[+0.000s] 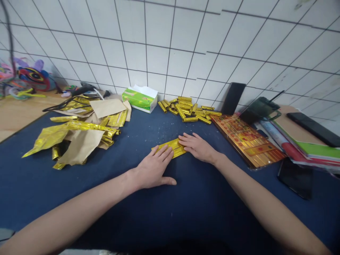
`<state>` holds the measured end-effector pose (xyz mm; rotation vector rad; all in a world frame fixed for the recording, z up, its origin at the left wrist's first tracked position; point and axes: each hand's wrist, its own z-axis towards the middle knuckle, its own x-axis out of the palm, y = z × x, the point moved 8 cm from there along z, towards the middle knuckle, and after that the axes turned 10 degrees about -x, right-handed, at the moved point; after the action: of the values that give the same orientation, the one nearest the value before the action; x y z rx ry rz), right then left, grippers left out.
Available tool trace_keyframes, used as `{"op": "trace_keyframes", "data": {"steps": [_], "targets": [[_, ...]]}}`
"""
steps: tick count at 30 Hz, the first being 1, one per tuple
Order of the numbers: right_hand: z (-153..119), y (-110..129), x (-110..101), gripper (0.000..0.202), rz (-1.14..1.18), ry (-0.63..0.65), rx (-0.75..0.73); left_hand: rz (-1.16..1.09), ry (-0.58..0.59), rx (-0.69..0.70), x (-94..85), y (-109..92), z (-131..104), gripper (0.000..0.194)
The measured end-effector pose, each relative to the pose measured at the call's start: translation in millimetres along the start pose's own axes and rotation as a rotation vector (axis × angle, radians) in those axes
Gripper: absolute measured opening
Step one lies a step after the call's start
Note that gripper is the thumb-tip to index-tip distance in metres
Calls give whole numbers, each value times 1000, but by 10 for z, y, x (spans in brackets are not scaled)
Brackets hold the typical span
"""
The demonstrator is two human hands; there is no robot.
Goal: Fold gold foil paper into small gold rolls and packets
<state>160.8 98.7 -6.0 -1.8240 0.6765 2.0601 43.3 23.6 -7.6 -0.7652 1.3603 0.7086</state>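
Note:
A folded strip of gold foil paper lies flat on the dark blue tabletop. My left hand rests over its left end, fingers stretched out and thumb spread away to the side. Over the right end lie the fingertips of my right hand, its fingers also extended. Both palms face down, and the strip's two ends are partly hidden under the fingers. Beyond the hands, a pile of small rolled gold paper tubes sits against the wall.
Crumpled gold and tan paper sheets are heaped at left, near a green tissue pack. At right are a red-orange printed packet, a dark mug, stacked books and a black phone. A tiled wall bounds the back.

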Motion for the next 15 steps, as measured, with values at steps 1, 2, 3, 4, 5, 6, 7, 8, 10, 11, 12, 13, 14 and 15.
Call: {"op": "trace_keyframes", "data": {"steps": [1,2,3,4,5,6,7,8,10,11,12,13,14,15], "targets": [[-1,-14,-6,38,5,-1,12,-1,13,2,14,-1,-7,91],[-2,-23,-12,38,8,-3,27,1,28,2,31,-2,-12,92],[-3,-23,-18,38,7,-7,42,4,45,1,49,-2,-16,93],[-2,-14,-27,38,2,-14,58,8,60,-1,65,-1,-19,94],[-2,5,-42,39,-10,-27,80,9,70,-3,77,-1,-21,94],[0,38,-60,39,-25,-43,103,9,74,-3,84,-1,-22,95],[1,86,-81,40,-42,-63,129,8,72,-1,86,-3,-22,95],[1,147,-105,41,-59,-90,159,5,65,1,85,-4,-22,95],[23,364,-96,47,-60,-96,132,-1,45,7,79,-7,-21,95],[39,494,-66,54,-43,-79,87,-3,38,10,77,-8,-21,95],[51,613,-22,62,-14,-50,42,-4,35,11,77,-8,-20,95],[54,695,25,68,13,-19,16,-5,34,12,77,-8,-19,96],[50,738,70,74,35,10,4,-7,34,14,76,-10,-19,96],[43,750,112,77,47,38,-11,-10,35,17,75,-12,-20,96]]}}
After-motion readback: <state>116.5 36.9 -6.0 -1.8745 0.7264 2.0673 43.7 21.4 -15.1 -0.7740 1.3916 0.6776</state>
